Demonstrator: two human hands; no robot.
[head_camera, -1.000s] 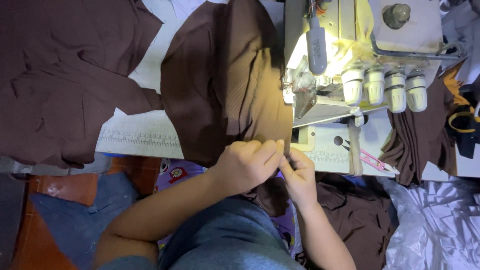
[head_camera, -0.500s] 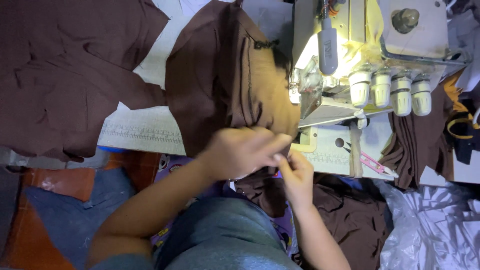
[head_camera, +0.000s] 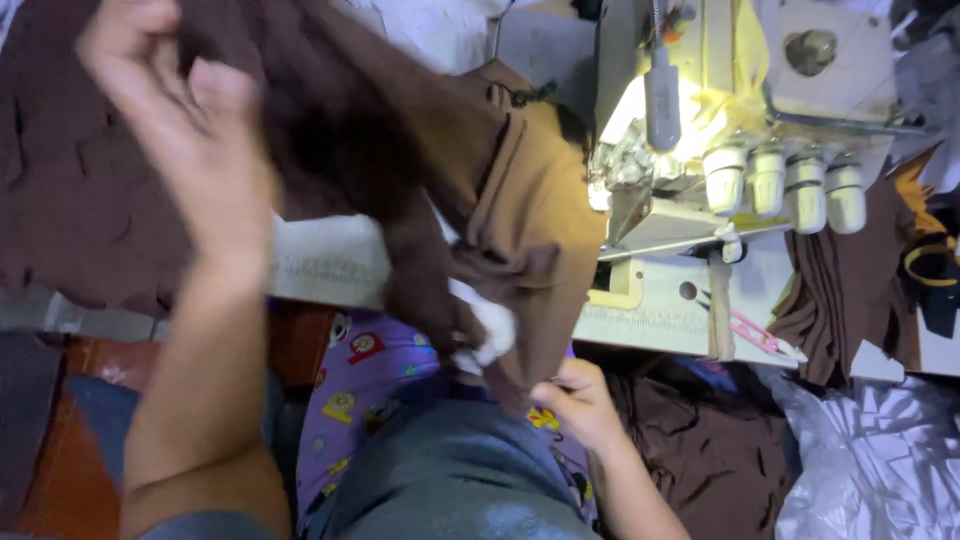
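Note:
My left hand (head_camera: 190, 140) is raised at the upper left, blurred by motion, and seems to grip the upper part of a brown fabric piece (head_camera: 530, 220). That piece hangs lifted across the white table edge (head_camera: 330, 265), in front of the sewing machine (head_camera: 720, 110). At the bottom centre, my right hand (head_camera: 580, 400) pinches the lower tip of the same fabric, just above my lap in blue jeans (head_camera: 450, 480).
A pile of dark brown fabric (head_camera: 60, 200) covers the table's left. More brown pieces (head_camera: 840, 290) hang at the machine's right, with a pink tool (head_camera: 760, 335) on the machine bed. A white plastic bag (head_camera: 880, 450) lies lower right. A purple patterned cloth (head_camera: 370, 370) is under my lap.
My left hand left the spot beside my right hand and swung up to the left, lifting the brown fabric off the table. The right hand stays low on the fabric's tip.

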